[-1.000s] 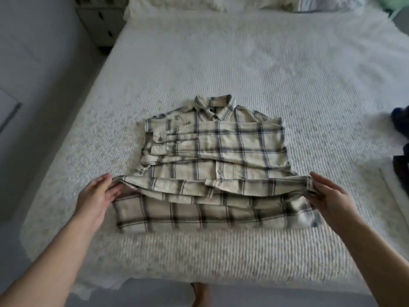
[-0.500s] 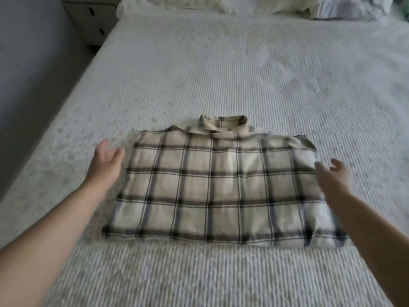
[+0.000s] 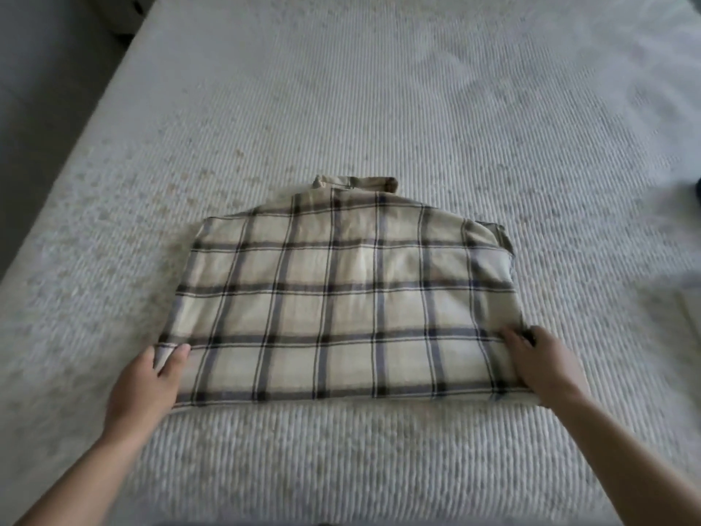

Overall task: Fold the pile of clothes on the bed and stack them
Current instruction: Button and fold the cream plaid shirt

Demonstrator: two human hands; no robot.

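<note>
Fingers (image 3: pixel 172 360) of left hand (image 3: pixel 146 389) pinching near-left corner of shirt (image 3: pixel 341 298); right hand (image 3: pixel 542 364) gripping near-right corner. Long axis crosswise on bed (image 3: pixel 379 108), collar far. Hands equally near.

Shirt: a cream plaid shirt (image 3: pixel 341 298) lies folded flat, collar away from the person.
Bed: its white ribbed cover (image 3: pixel 379 108) lies under the shirt.
Left hand (image 3: pixel 146 385): pinches the shirt's near left corner.
Right hand (image 3: pixel 542 364): grips the near right edge.

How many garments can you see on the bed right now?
1 for certain: the folded plaid shirt, mid-bed, gripped by the left hand and right hand at its near corners. A dark shape at the right edge may be another.
</note>
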